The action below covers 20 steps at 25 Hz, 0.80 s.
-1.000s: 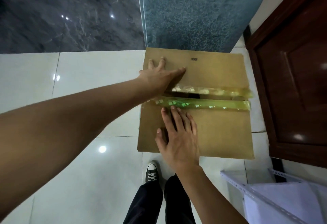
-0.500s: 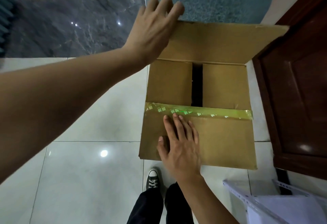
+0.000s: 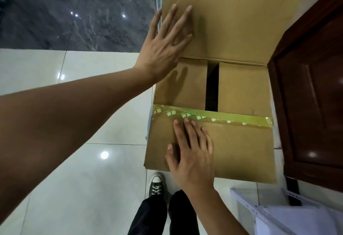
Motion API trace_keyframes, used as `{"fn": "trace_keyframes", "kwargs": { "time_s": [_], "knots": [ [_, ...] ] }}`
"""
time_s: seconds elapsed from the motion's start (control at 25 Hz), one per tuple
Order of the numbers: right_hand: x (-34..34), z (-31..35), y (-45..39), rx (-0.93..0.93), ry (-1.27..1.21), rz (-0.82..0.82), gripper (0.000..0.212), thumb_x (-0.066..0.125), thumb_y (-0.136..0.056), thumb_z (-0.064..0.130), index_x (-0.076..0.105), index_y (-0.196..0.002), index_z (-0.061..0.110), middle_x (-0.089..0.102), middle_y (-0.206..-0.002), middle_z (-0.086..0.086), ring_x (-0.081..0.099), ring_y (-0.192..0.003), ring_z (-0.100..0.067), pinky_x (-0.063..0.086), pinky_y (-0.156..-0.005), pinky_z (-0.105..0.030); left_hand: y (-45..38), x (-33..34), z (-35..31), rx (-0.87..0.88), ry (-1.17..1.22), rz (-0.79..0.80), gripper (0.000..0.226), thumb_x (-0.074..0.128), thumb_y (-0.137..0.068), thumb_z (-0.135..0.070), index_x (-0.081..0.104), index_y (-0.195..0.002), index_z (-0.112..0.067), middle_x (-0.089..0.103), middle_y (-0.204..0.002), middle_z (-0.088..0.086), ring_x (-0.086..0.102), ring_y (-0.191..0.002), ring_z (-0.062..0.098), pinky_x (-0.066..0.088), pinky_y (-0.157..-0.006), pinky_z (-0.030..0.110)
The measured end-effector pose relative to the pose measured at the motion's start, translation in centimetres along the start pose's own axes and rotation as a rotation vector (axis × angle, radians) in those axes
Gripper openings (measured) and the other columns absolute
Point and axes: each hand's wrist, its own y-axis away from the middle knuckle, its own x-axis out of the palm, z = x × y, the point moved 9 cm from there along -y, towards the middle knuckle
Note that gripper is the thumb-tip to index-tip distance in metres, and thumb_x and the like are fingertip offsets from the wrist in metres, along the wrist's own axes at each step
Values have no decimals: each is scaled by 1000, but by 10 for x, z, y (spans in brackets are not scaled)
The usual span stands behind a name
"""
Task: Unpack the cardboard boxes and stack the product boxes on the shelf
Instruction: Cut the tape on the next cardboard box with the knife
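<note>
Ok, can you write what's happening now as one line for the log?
step: opening cardboard box | left hand: flat against raised far flap | right hand: flat on near flap, fingertips at yellow tape | inner flaps: closed

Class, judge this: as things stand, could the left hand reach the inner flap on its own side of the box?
Probably yes: the left hand rests flat on the raised far flap, directly above the uncovered left inner flap; nothing lies between them.

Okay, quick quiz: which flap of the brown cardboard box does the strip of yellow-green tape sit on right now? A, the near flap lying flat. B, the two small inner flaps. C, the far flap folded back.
A: the strip of yellow-green tape runs along the edge of the near flap, which lies flat under the right hand.
</note>
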Motion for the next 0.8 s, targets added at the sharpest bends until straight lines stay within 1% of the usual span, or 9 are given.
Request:
{"fn": "trace_keyframes", "kwargs": {
  "time_s": [0.04, 0.12, 0.16, 0.24, 0.32, 0.44, 0.56, 0.72, 0.8],
  "knots": [
    [0, 0, 0, 2, 4, 7, 59, 53, -97, 41, 46, -152, 20, 45, -156, -4, 36, -147, -23, 20, -124, -45, 7, 14, 1, -6, 10, 64, 64, 49, -100, -43, 24, -157, -33, -4, -169, 12, -3, -154, 40, 7, -122, 63],
    [2, 0, -1, 12, 11, 20, 59, 51, -98, 43, 45, -153, 20, 44, -156, -4, 36, -147, -23, 19, -124, -44, 24, 37, 4, -55, 55, 147, 60, 29, -105, -51, 15, -160, -32, -6, -169, 11, -6, -154, 38, 3, -122, 61],
    [3, -1, -1, 19, 10, 28, 59, 50, -98, 43, 44, -153, 21, 43, -157, -3, 36, -147, -22, 19, -124, -44, 33, 47, 5, -82, 90, 168, 58, 21, -106, -51, 13, -160, -32, -5, -169, 10, -5, -154, 38, 3, -123, 59],
    [4, 0, -2, 27, -7, 38, 59, 49, -97, 44, 45, -152, 22, 44, -156, -2, 36, -146, -22, 20, -124, -44, 47, 64, 7, -126, 195, 205, 57, 15, -107, -48, 7, -161, -33, -1, -169, 8, 2, -154, 39, 7, -124, 55],
    [1, 1, -5, 42, -29, 23, 56, 53, -94, 42, 52, -147, 22, 50, -150, -2, 42, -141, -23, 25, -120, -45, 52, 74, 7, -170, 341, 232, 57, 15, -106, -47, 4, -161, -36, -3, -170, 3, 8, -154, 39, 14, -123, 54],
    [-10, 2, -28, 84, -30, -34, 44, 62, -90, 41, 61, -129, 20, 59, -126, -5, 53, -115, -25, 35, -106, -47, 54, 82, 5, -201, 458, 251, 59, 20, -106, -50, 1, -160, -39, -9, -169, -3, 12, -153, 39, 20, -120, 56],
    [-8, 8, -67, 109, 8, -13, 42, 58, -92, 49, 60, -125, 22, 59, -119, -3, 52, -109, -25, 33, -104, -46, 54, 85, 6, -223, 523, 258, 59, 24, -106, -51, 1, -160, -41, -13, -169, -5, 16, -152, 37, 24, -118, 57],
    [6, 25, -96, 81, 80, -12, 41, 57, -88, 59, 57, -98, 19, 60, -95, -4, 53, -89, -26, 37, -83, -43, 50, 88, -2, -263, 577, 264, 63, 21, -103, -56, -2, -160, -39, -17, -168, -6, 21, -150, 35, 32, -112, 61],
    [12, 25, -102, 102, 93, -2, 44, 58, -87, 62, 54, -90, 19, 57, -88, -5, 50, -83, -25, 37, -79, -41, 50, 92, -4, -277, 614, 261, 66, 20, -101, -61, -3, -159, -39, -19, -167, -7, 23, -149, 36, 36, -109, 62]
  ]
}}
